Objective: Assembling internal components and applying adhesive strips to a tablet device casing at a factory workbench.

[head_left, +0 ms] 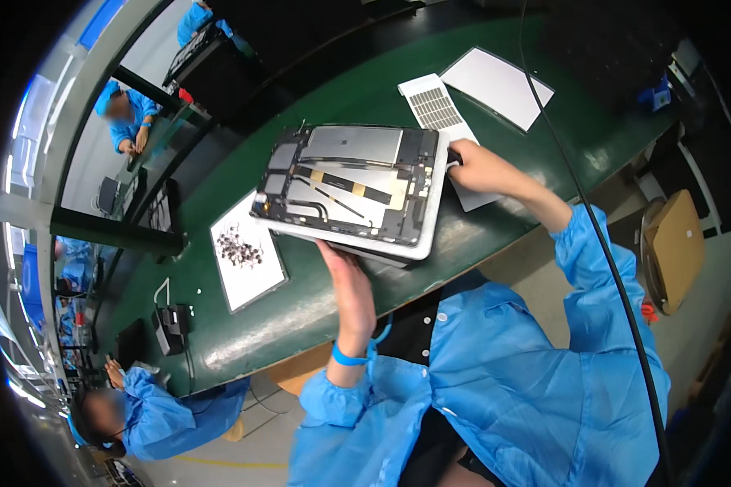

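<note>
An opened tablet-like device is tilted above the green bench, its grey battery panels, black strips and ribbon cables bare. A white frame or tray lies under it and shows along its near and right edges. My left hand supports it from beneath at the near edge, with the fingertips hidden under it; a blue band circles that wrist. At the right edge, my right hand is closed, fingers curled. A small dark piece shows at those fingers, too small to name.
On the green bench lie a white sheet with a heap of small dark parts, a printed white card and a white board. A black cable hangs across the right side. Another person sits at lower left.
</note>
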